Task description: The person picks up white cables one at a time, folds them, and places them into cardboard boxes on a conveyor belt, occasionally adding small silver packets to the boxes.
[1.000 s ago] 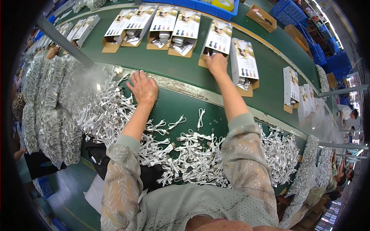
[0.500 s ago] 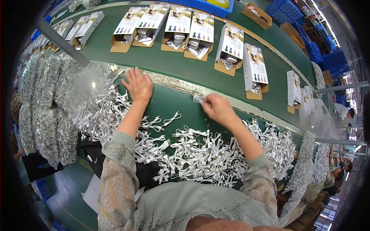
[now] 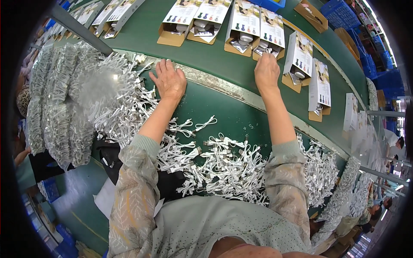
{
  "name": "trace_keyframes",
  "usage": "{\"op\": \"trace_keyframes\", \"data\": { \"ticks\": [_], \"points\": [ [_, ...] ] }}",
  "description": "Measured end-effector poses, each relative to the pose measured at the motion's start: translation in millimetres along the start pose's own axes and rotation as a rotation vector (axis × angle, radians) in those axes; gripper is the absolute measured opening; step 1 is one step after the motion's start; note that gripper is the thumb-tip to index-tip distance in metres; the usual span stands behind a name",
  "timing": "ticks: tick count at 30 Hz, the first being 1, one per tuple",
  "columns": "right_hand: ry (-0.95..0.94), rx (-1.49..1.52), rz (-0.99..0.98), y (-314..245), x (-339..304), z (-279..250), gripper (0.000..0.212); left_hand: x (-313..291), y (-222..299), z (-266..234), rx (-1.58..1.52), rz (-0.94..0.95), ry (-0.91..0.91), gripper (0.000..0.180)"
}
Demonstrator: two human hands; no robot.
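Observation:
My right hand [image 3: 267, 74] reaches over the metal ledge, its fingers pinched at the open end of a white printed box [image 3: 272, 32]. A small white tip, seemingly of a short white USB cable [image 3: 269, 50], shows above the fingertips; the rest is hidden in the grip. Inside that box's opening lie silvery packets and a white rounded part. My left hand [image 3: 170, 82] rests with spread fingers on the near edge of the metal ledge [image 3: 202, 77], holding nothing. Below both hands, a loose heap of white USB cables [image 3: 232, 167] covers the green table.
More open printed boxes [image 3: 178, 19] stand in a row on the green belt [image 3: 150, 41]. Plastic-wrapped cable bundles [image 3: 60, 107] are piled at the left beside a metal post [image 3: 81, 32]. Blue crates [image 3: 340, 15] stand at the far right, and other people sit along the line.
My right hand has gone from above the ledge up and away to a box opening. The boxes have shifted right along the belt. My left hand stays at the ledge; the view has shifted slightly.

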State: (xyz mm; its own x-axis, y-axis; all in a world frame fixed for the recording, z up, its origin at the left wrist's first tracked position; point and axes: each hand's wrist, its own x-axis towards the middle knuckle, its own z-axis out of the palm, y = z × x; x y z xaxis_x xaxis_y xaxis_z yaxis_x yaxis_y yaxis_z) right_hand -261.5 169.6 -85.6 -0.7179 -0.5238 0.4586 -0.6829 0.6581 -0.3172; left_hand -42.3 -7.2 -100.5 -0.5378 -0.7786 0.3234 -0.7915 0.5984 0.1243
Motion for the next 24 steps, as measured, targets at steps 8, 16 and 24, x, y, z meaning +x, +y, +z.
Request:
{"op": "trace_keyframes", "data": {
  "ticks": [8,16,24],
  "points": [
    [-0.114,-0.189,0.066,62,-15,2,0.024,-5,4,6,0.008,-0.022,-0.029,0.046],
    [-0.566,0.571,-0.483,-71,-111,-87,0.032,-4,5,6,-0.038,-0.005,0.013,0.043],
    [-0.403,0.529,-0.001,-17,-115,-85,0.013,-2,-8,5,-0.082,0.041,0.022,0.040]
  ]
}}
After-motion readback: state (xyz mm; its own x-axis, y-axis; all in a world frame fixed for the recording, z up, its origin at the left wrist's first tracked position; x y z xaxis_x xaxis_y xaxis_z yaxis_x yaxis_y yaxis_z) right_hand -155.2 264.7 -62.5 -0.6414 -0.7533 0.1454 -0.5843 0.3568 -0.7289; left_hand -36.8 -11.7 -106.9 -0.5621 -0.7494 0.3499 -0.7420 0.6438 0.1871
